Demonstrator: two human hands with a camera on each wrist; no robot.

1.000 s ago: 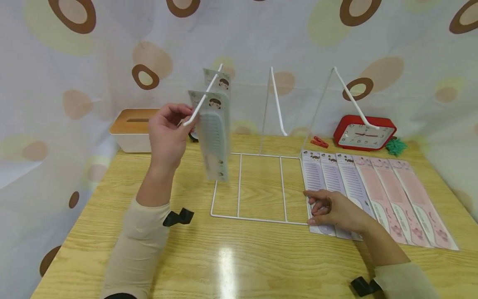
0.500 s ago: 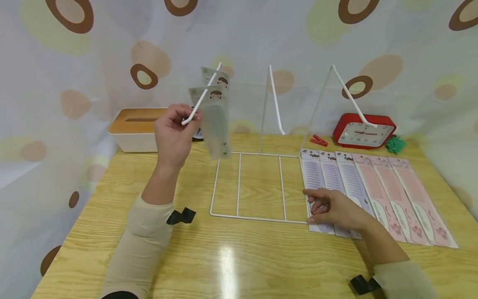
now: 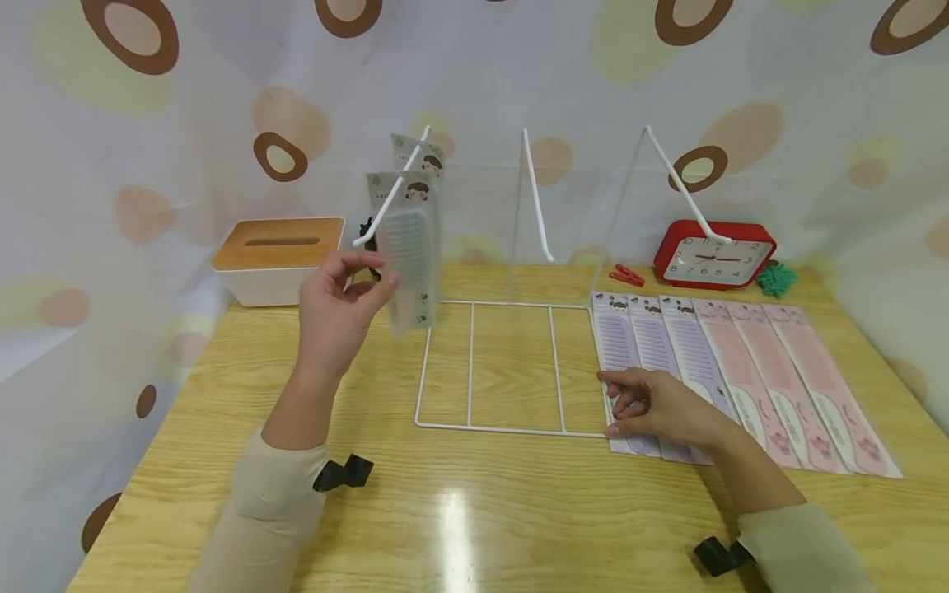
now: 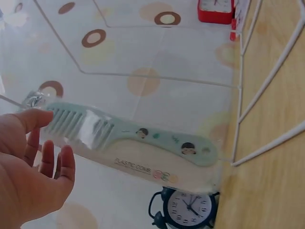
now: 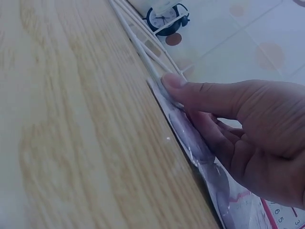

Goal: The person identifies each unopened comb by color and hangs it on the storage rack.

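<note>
Two pale green combs in clear packages hang from the left hook of a white wire display rack [image 3: 516,430]. The front comb package [image 3: 406,247] hangs nearly upright; the back comb package [image 3: 437,152] is mostly hidden behind it. My left hand [image 3: 337,309] is just below the hook's tip, thumb and fingers apart beside the front package. In the left wrist view the front comb [image 4: 138,131] shows its teeth and handle past the loosely bent fingers. My right hand [image 3: 663,409] presses thumb and index fingertip on the rack's right base wire, over the purple comb packages [image 3: 621,342].
Pink comb packages [image 3: 749,371] lie beside the purple ones. Behind them are a red clock [image 3: 715,255], a red clip [image 3: 627,275] and a green tangle [image 3: 776,280]. A wood-topped tissue box [image 3: 278,239] stands back left. A dark alarm clock [image 4: 190,207] sits behind the hanging combs.
My left hand has come off the hook's end and dropped slightly below it. The front comb package swung back along the hook and now hangs steadier. My right hand stays on the rack's base.
</note>
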